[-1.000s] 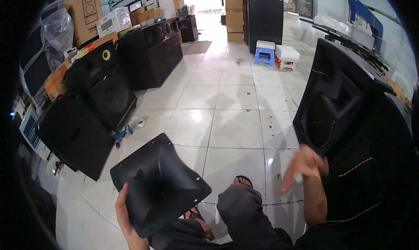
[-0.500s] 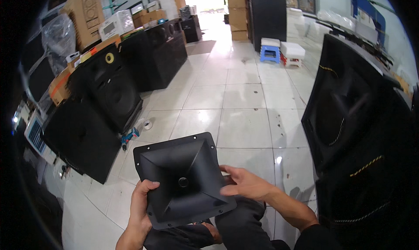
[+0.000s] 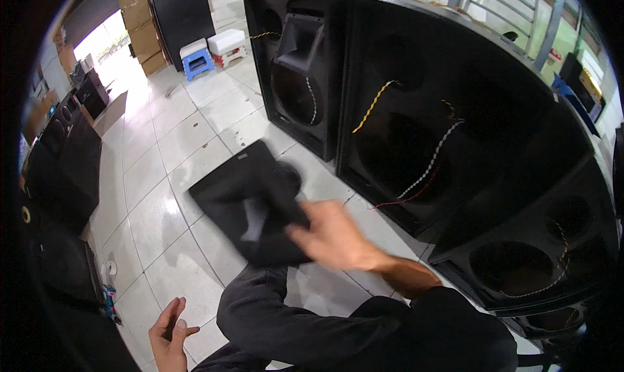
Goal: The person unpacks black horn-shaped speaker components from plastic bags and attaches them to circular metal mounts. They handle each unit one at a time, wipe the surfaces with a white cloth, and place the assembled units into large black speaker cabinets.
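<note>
My right hand [image 3: 331,237] grips the edge of a black speaker horn [image 3: 224,196], a square flange with a flared throat. The horn is tilted and smeared by motion, and a round black part shows behind its far side. Low on the left, my left hand [image 3: 170,336] is apart from the horn, fingers spread, with nothing in it. To the right of the horn stands a black speaker cabinet [image 3: 377,40] with open round holes and yellow, white and red twisted wires hanging out. Beyond it, another cabinet [image 3: 259,66] has a similar horn [image 3: 302,42] set in its front.
More cabinets [image 3: 478,232] with open holes continue along the right. At the left, a cordless drill [image 3: 110,305] and a roll of white tape [image 3: 112,268] lie on the tiled floor [image 3: 143,209]. Farther off stand a blue stool [image 3: 196,61], a white-topped stool [image 3: 227,44] and stacked cardboard boxes [image 3: 140,24].
My view has swung right toward the row of cabinets. My left hand has let go of the horn, which my right hand now holds alone, turned and tilted.
</note>
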### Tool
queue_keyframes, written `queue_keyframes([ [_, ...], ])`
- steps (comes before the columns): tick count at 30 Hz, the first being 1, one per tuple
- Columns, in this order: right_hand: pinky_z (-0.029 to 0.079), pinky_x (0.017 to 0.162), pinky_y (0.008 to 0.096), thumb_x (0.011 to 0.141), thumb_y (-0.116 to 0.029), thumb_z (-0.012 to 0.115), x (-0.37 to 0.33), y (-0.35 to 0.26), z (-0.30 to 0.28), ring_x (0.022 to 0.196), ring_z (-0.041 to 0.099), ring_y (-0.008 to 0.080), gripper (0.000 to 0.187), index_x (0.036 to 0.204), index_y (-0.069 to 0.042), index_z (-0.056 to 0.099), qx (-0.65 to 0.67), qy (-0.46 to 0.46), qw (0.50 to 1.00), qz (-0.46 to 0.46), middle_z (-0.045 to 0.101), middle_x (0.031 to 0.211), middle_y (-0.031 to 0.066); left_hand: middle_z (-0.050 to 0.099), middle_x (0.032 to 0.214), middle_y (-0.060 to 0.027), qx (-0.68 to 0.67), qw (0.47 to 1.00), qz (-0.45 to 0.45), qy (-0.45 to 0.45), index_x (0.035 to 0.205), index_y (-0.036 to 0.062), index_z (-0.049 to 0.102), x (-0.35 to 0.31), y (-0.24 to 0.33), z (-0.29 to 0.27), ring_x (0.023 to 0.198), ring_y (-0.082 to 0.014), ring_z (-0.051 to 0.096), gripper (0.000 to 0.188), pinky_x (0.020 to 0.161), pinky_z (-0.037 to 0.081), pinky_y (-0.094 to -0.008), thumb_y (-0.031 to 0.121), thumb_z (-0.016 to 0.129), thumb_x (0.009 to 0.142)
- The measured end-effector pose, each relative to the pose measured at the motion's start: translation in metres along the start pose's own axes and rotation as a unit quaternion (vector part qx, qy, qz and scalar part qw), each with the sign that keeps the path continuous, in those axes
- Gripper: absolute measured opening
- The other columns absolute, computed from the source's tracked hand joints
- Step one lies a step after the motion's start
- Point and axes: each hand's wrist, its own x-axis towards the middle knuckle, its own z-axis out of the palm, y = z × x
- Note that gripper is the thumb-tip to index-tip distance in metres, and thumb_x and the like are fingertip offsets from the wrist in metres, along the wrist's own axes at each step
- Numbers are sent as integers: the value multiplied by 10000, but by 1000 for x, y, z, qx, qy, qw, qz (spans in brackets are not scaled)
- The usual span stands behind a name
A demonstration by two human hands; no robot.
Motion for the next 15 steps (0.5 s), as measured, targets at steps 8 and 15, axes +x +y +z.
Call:
queue_keyframes([
  [8,519,678,439,756,-49,612,-73,31,-175,719,649,399,211,929,59,665,-364,295,883,16,624,746,277,584,1240,-251,9,994,73,-78,1241,-93,553,-38,-1,16,1129,-303,594,405,789,579,-357,105,564,889],
  [15,525,743,407,783,-182,679,-113,22,-165,931,602,315,200,863,-32,573,-504,429,741,-115,615,905,177,666,1135,-164,26,984,143,-105,1222,-31,603,-73,3,31,907,-162,648,380,790,549,-309,86,607,861],
])
